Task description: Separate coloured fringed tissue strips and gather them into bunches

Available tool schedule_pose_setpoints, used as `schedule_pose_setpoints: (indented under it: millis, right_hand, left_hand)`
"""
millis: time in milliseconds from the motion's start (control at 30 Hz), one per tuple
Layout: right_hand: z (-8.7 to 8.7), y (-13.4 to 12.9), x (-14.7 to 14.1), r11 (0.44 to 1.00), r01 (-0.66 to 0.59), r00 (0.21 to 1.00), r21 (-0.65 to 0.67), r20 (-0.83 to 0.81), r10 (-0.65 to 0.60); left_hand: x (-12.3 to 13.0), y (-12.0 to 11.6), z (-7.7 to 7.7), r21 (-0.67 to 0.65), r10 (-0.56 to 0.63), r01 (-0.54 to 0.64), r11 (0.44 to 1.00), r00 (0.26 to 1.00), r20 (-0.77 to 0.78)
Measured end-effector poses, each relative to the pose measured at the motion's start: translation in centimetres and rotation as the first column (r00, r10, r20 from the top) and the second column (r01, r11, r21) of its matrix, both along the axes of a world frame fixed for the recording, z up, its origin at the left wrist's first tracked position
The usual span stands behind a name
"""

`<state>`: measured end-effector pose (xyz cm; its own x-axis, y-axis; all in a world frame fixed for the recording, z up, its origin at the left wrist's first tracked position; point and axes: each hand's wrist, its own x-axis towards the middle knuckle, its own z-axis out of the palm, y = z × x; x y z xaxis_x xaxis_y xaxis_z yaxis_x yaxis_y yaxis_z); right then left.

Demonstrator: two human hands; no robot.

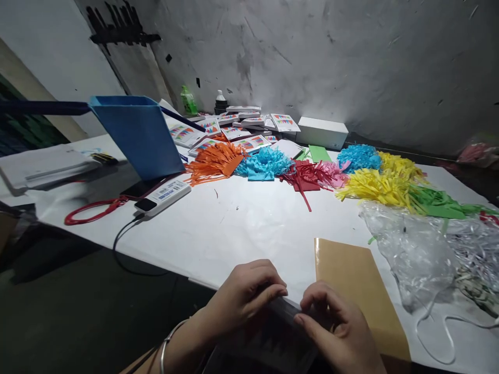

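At the table's front edge, my left hand (pixel 251 291) and my right hand (pixel 339 324) pinch the top edge of a clear plastic packet (pixel 273 337). Thumbs and fingers are closed on that edge, a short gap apart. Through the shadowed plastic a print of coloured pointed shapes shows faintly; the packet's lower part runs out of view. A brown paper sheet (pixel 354 275) lies on the table beside my right hand, which covers part of its left side. My left wrist wears a silver bangle (pixel 166 343).
Fringed paper bundles in orange (pixel 216 161), light blue (pixel 265 163), red (pixel 306 179) and yellow (pixel 378 187) lie across the white table (pixel 234 223). Behind are printed packs (pixel 249 122) and a white box (pixel 323 132). Left: a blue bin (pixel 140 135), a power bank (pixel 166 197). Right: crumpled plastic (pixel 409 249).
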<state>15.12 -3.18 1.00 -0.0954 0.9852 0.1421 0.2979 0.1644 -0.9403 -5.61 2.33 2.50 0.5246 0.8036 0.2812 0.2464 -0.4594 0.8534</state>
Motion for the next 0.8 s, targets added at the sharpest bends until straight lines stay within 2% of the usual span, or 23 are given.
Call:
schedule_pose_setpoints:
  millis: [133,300,367,433,467,533,600,700,800]
  right_hand:
    - [0.0,-0.1,-0.6,0.992,0.094,0.988,0.081,0.111,-0.102]
    - [-1.1,-0.3,-0.7,0.968,0.118,0.979,0.223,0.140,-0.151]
    - [-2.0,-0.4,-0.5,0.937,0.185,0.964,0.297,0.130,-0.232]
    - [-2.8,-0.5,-0.3,0.873,0.225,0.938,0.432,0.147,-0.314]
    - [-3.1,-0.6,-0.3,0.830,0.208,0.922,0.517,0.179,-0.343]
    - [-3.1,-0.7,-0.4,0.742,0.096,0.886,0.664,0.282,-0.367]
    - [-2.6,-0.6,-0.7,0.685,-0.018,0.856,0.729,0.365,-0.365]
    - [-1.8,0.2,-0.2,0.673,-0.116,0.843,0.731,0.430,-0.323]
    - [-2.7,0.5,2.1,0.704,-0.160,0.812,0.692,0.497,-0.305]
  left_hand:
    - [-0.1,-0.2,0.7,-0.089,-0.038,0.038,0.995,0.999,-0.004]
    - [-0.9,-0.5,0.5,-0.284,-0.052,0.076,0.956,0.995,0.090]
    - [-1.1,-0.6,0.1,-0.361,-0.056,0.101,0.927,0.989,0.135]
    - [-1.2,-0.8,-0.4,-0.416,-0.044,0.114,0.902,0.984,0.174]
    - [-1.2,-0.8,-0.6,-0.438,-0.028,0.110,0.892,0.981,0.190]
    - [-1.0,-0.9,-0.9,-0.478,-0.001,0.106,0.872,0.976,0.216]
    - [-0.6,-1.0,-1.1,-0.494,0.003,0.114,0.862,0.973,0.230]
    - [-0.1,-1.2,-1.1,-0.495,-0.004,0.133,0.859,0.968,0.253]
    - [-0.5,-1.2,-0.9,-0.507,0.015,0.119,0.854,0.968,0.252]
